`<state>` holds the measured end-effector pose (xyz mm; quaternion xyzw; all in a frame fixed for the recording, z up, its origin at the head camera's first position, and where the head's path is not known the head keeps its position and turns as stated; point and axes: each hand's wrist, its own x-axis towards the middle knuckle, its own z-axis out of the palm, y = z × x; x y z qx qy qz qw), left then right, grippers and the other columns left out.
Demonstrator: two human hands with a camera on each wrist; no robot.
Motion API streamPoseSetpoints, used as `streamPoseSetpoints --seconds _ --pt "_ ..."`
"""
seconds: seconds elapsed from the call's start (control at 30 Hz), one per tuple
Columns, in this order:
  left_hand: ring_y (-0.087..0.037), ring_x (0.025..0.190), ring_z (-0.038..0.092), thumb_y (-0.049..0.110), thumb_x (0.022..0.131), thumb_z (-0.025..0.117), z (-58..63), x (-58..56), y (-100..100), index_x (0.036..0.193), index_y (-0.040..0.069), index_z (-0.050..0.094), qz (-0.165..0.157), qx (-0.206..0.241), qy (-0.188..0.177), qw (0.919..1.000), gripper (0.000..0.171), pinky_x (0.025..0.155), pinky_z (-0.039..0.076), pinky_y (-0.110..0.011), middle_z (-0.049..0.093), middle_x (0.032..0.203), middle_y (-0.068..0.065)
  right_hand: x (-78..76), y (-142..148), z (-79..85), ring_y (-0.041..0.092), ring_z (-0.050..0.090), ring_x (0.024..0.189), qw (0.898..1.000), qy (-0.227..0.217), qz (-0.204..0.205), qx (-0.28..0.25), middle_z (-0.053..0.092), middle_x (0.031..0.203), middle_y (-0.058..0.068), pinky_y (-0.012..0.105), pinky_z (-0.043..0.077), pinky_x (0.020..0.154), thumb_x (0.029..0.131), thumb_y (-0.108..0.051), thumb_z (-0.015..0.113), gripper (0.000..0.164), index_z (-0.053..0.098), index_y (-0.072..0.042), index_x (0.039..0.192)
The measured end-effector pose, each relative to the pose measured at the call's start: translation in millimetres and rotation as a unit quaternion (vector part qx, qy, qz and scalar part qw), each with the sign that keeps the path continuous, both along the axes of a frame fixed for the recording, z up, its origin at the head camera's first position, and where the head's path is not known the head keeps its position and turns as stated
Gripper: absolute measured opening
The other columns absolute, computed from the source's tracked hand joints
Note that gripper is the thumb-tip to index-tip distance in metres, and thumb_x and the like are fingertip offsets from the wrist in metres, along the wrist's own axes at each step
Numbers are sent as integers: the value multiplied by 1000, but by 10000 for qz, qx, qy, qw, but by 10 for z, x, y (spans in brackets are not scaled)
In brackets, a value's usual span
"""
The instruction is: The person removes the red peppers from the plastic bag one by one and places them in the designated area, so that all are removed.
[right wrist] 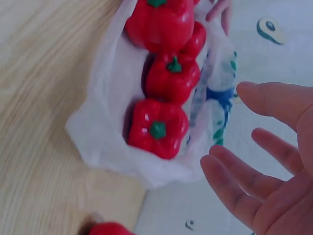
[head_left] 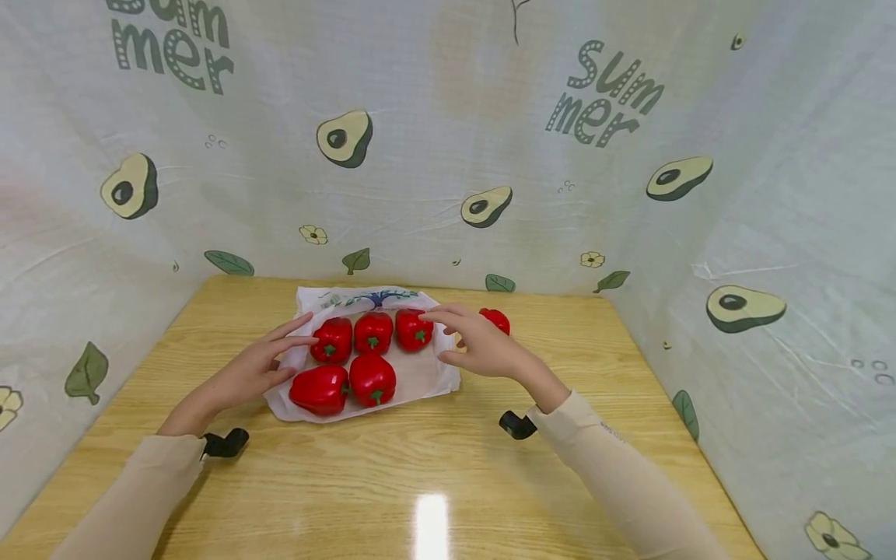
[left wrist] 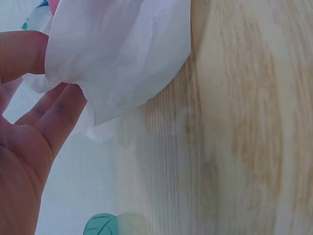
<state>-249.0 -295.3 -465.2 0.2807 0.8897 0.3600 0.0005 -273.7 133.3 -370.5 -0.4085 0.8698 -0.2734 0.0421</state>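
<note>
Several glossy red bell peppers [head_left: 372, 379] with green stems sit in a white, thin-walled bag [head_left: 424, 383] lying opened out like a tray, with a printed tree on its back wall. At its left side is my left hand [head_left: 252, 369], fingers spread and loosely bent. The left wrist view shows its fingertips partly hidden behind the bag's crumpled edge [left wrist: 122, 58]; a firm grip is not visible. My right hand [head_left: 483, 342] hovers by the right side with parted fingers and holds nothing. Another red bell pepper [head_left: 496, 319] lies outside the bag, partly hidden behind that hand.
Light wood tabletop [head_left: 336, 490] extends in front of the bag and to both sides. A pale cloth [head_left: 420, 117] printed with avocados and leaves hangs around the back and sides. Each wrist bears a small black camera mount [head_left: 516, 425].
</note>
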Motion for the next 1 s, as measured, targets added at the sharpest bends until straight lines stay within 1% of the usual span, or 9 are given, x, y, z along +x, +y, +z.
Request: streamPoseSetpoints --seconds 0.13,0.23,0.33,0.5,0.57,0.73,0.83,0.93,1.0 --pt "-52 152 33 -9 91 76 0 -7 -8 150 12 59 -5 14 34 10000 65 91 63 -46 21 176 -14 32 -156 -49 26 61 123 9999 -20 156 -4 48 160 11 42 63 88 96 -8 79 66 52 -8 156" --pt "-50 152 34 -9 91 76 -7 -15 -14 150 12 59 -6 29 47 10000 65 90 63 -41 21 176 -13 39 -264 -100 24 59 125 9997 -3 239 38 50 159 10 38 63 86 96 -9 79 65 53 -9 155" --pt "-50 152 34 -10 91 76 -20 -22 -21 150 13 60 -6 41 71 10000 65 90 63 -38 22 176 -13 41 -369 -157 23 59 125 9995 -122 303 32 50 158 10 40 63 87 96 -9 79 64 53 -10 154" --pt "-50 153 33 -11 91 75 -31 -23 -19 150 13 60 -32 63 76 9999 65 92 63 -42 22 176 -13 51 -513 -261 25 55 131 9983 -321 494 15 50 159 10 47 63 89 96 -4 76 65 52 -9 155" --pt "-50 153 32 -11 92 75 -29 -20 -13 150 12 60 -36 61 58 10000 64 92 62 -45 21 176 -13 54 -561 -303 28 56 130 9977 -309 597 25 51 158 11 47 63 89 95 -2 76 64 52 -7 155" --pt "-52 153 32 -12 91 74 -26 -13 -14 150 10 59 -58 95 92 9999 64 92 62 -47 21 176 -15 59 -683 -383 31 57 131 9971 -265 676 210 51 158 11 38 62 90 94 -3 78 65 53 -8 154" --pt "-52 152 31 -14 90 73 -32 -20 -17 149 9 59 -105 136 155 9997 65 91 62 -48 21 176 -15 57 -739 -426 26 54 136 9966 -303 680 340 50 158 10 38 61 95 95 -5 78 65 53 -9 155" --pt "-52 153 31 -13 91 73 -34 -25 -16 150 10 59 -108 144 145 9997 65 91 62 -49 21 176 -15 54 -775 -470 22 52 139 9965 -277 627 486 49 159 7 34 59 99 95 -6 79 67 53 -12 156" --pt "-52 153 31 -13 91 74 -38 -27 -17 150 10 58 -90 142 121 9998 65 91 62 -49 21 176 -14 57 -794 -490 20 52 140 9964 -233 572 577 49 159 6 29 56 101 94 -7 79 68 52 -14 156"
